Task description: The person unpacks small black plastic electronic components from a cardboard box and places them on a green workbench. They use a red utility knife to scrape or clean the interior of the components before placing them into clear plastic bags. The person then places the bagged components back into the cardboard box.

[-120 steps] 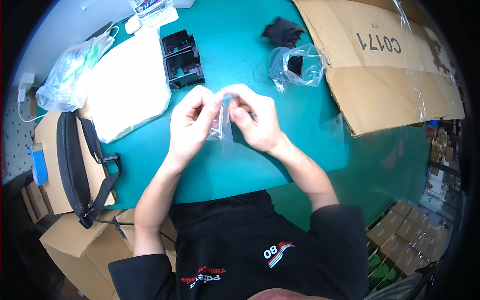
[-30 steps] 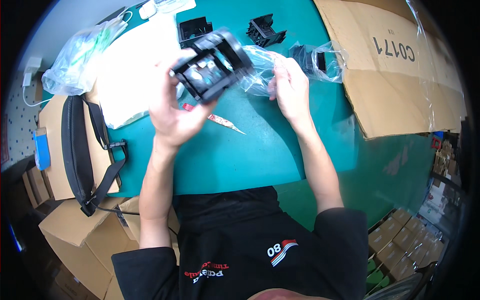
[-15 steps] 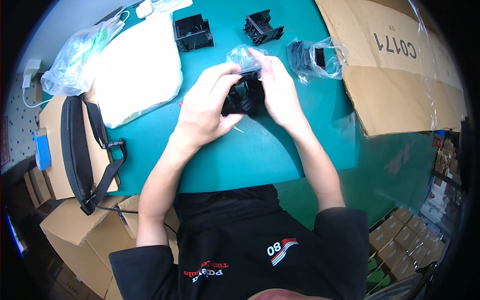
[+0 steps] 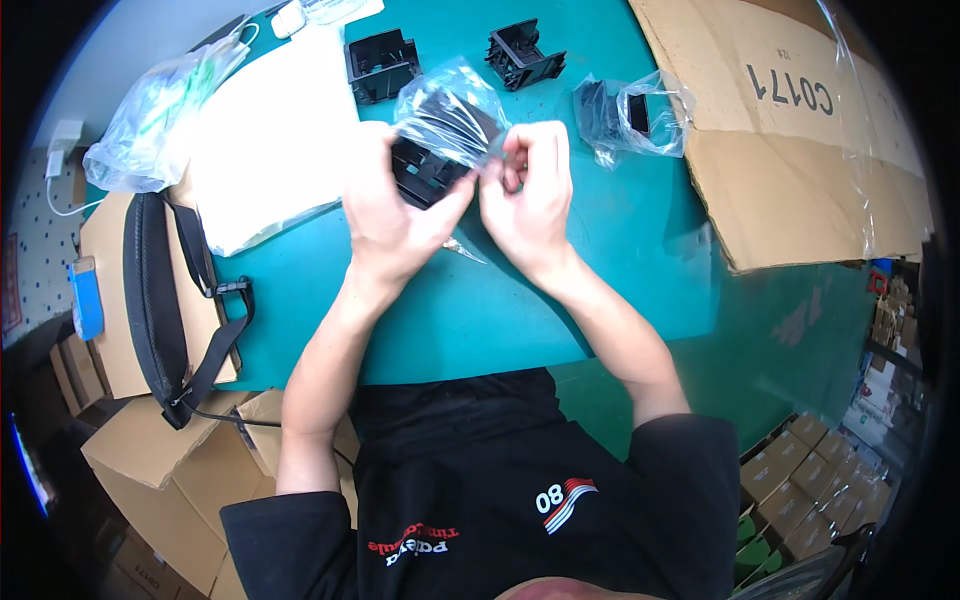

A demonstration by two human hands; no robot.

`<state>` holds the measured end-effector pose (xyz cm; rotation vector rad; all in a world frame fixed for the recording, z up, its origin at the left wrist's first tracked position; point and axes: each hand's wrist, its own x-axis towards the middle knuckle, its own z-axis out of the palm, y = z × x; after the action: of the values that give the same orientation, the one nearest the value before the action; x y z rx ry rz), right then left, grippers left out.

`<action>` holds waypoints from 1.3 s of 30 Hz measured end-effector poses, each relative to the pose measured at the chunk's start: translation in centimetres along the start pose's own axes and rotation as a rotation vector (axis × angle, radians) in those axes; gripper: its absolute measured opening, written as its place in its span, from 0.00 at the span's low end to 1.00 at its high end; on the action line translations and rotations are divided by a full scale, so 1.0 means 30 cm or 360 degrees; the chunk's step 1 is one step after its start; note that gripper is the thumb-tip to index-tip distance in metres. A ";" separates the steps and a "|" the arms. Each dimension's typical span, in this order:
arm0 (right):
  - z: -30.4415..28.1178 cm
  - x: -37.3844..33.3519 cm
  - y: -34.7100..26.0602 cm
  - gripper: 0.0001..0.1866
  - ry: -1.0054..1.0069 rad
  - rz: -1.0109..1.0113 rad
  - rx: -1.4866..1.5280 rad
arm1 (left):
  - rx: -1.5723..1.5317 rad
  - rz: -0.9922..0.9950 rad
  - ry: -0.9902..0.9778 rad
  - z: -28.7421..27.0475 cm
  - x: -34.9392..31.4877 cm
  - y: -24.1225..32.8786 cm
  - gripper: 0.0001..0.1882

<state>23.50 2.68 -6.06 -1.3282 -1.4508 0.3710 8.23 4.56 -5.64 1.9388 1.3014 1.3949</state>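
A black plastic housing (image 4: 425, 172) is gripped in my left hand (image 4: 390, 205), fingers on its far left side and thumb along its near edge. A clear plastic bag (image 4: 455, 90) covers the far part of the housing. At the bag's right edge, my right hand (image 4: 530, 190) has its fingers curled and pinched on the film. Two similar black housings stand farther back, one on the left (image 4: 383, 68) and one on the right (image 4: 525, 55). Another black part lies in a clear bag (image 4: 635, 115) to the right of my hands.
A large cardboard box (image 4: 770, 150) lies on the right of the green table (image 4: 480, 330). To the left are a white bag (image 4: 275, 150), a clear bag with green contents (image 4: 165, 130) and a black strap with a buckle (image 4: 165, 300). An open carton (image 4: 190, 480) sits below.
The housing has moved left and tilted in my left hand. The bag now spreads over more of it. My right hand has come nearer and curled onto the bag's edge.
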 end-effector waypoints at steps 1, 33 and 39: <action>0.010 0.020 0.006 0.13 -0.0048 0.0114 0.0027 | -0.0300 -0.0283 0.0017 0.003 -0.003 0.008 0.31; -0.122 0.104 -0.011 0.18 -0.0483 0.0271 0.0099 | -0.0543 -0.0424 -0.0185 -0.052 0.036 0.015 0.11; -0.180 0.138 0.049 0.23 -0.0422 0.0213 0.0151 | -0.0468 -0.0695 -0.0005 -0.168 0.081 -0.002 0.11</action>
<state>29.61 4.46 -3.23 -1.3401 -1.5439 0.7177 3.85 5.80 -2.40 1.3642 1.3305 1.2730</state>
